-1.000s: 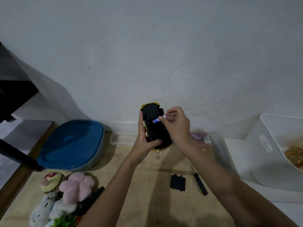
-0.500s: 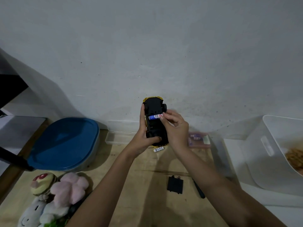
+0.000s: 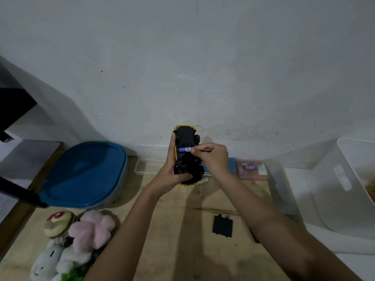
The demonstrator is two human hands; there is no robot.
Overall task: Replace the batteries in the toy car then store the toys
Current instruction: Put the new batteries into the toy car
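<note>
A yellow toy car [image 3: 186, 138] is held upside down, black underside towards me, above the wooden table. My left hand [image 3: 170, 175] grips it from the left and below. A blue and white battery [image 3: 185, 149] lies across the open battery bay, and the fingertips of my right hand [image 3: 211, 157] pinch its right end. The black battery cover [image 3: 222, 225] lies loose on the table below. Two other batteries [image 3: 203, 180] lie on the table just under the car.
A blue-lidded container [image 3: 83, 175] stands at the left, soft toys [image 3: 81, 232] in front of it. A white storage bin [image 3: 332, 185] is at the right. A clear tray [image 3: 148, 167] and a pink packet [image 3: 251, 169] sit by the wall. A black tool [image 3: 254, 236] lies beside my right forearm.
The battery went from tilted above the car to lying flat across the bay. My right fingers slid to its right end. The camera view shifted slightly.
</note>
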